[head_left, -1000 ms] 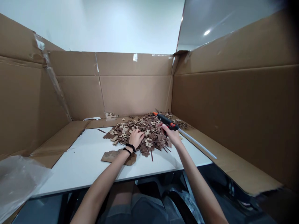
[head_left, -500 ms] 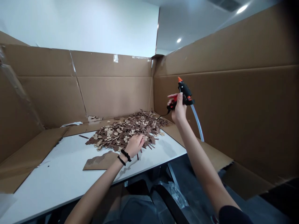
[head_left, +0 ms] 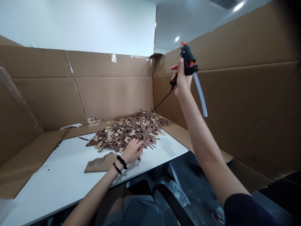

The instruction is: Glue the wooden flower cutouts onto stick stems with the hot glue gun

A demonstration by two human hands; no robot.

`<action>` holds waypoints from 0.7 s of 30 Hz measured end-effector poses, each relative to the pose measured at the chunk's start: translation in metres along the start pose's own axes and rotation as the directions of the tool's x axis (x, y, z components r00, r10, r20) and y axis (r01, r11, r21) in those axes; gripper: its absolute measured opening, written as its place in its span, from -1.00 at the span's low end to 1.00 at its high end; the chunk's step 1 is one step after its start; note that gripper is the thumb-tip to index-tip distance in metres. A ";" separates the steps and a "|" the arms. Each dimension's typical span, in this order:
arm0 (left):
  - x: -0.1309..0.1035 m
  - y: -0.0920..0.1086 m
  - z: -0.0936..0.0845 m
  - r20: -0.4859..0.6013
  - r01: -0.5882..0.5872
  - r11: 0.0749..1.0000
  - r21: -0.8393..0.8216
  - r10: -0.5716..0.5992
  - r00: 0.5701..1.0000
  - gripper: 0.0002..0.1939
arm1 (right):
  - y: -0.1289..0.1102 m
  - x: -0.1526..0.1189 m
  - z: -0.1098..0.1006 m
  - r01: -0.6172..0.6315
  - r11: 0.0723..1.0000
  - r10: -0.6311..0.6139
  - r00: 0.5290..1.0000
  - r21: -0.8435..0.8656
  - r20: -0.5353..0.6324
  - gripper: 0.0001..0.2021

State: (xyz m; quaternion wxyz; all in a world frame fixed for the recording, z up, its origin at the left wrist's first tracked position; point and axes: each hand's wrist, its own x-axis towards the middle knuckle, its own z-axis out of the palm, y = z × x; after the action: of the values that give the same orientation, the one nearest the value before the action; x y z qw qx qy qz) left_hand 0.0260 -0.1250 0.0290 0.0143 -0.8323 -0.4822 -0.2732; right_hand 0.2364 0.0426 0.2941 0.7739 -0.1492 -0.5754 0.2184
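My right hand (head_left: 183,80) is raised above the table's right side, wrapped round the handle of a black and red hot glue gun (head_left: 187,56). Its orange nozzle points up, and a long translucent glue stick (head_left: 201,95) hangs from its rear. My left hand (head_left: 133,151) is at the front edge of a pile of small flower-shaped pieces and thin sticks (head_left: 127,131), brown and tan. Its fingers are bent together, and what they pinch, if anything, is hidden. A dark stick end shows just below that hand.
The white table (head_left: 63,179) has tall cardboard walls (head_left: 117,91) at the back and sides. A torn cardboard piece (head_left: 101,163) lies left of my left hand. The glue gun's cord (head_left: 162,101) runs down behind the pile. A chair arm (head_left: 171,201) is below the front edge.
My right hand has lifted the glue gun higher, showing more of the cord. My left hand has shifted slightly down and left, its fingers still by the pile's front edge.
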 end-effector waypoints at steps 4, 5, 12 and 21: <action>-0.018 -0.010 -0.001 0.161 -0.002 0.998 0.058 -0.007 0.987 -0.65 | -0.007 0.006 -0.027 0.058 0.991 -0.046 0.994 -0.124 0.099 -0.61; -0.022 -0.012 0.002 0.208 0.002 0.996 0.087 -0.020 0.978 -0.62 | -0.010 0.003 -0.036 0.078 0.985 -0.052 0.985 -0.157 0.163 -0.60; -0.020 -0.028 0.034 0.240 0.054 0.962 0.266 -0.120 0.963 -0.69 | -0.027 -0.068 -0.111 -0.028 0.855 0.403 0.665 -0.518 0.629 -0.55; 0.012 -0.049 0.050 0.176 0.130 0.942 0.311 -0.191 0.966 -0.69 | 0.029 -0.234 -0.098 -0.633 0.617 0.684 0.139 -0.467 0.716 -0.32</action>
State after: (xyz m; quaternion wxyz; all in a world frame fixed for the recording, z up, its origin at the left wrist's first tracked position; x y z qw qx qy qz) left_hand 0.0132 -0.0751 -0.0201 0.0671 -0.8019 -0.5831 -0.1112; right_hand 0.2686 -0.0493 0.0580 0.2025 -0.2766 -0.7536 0.5608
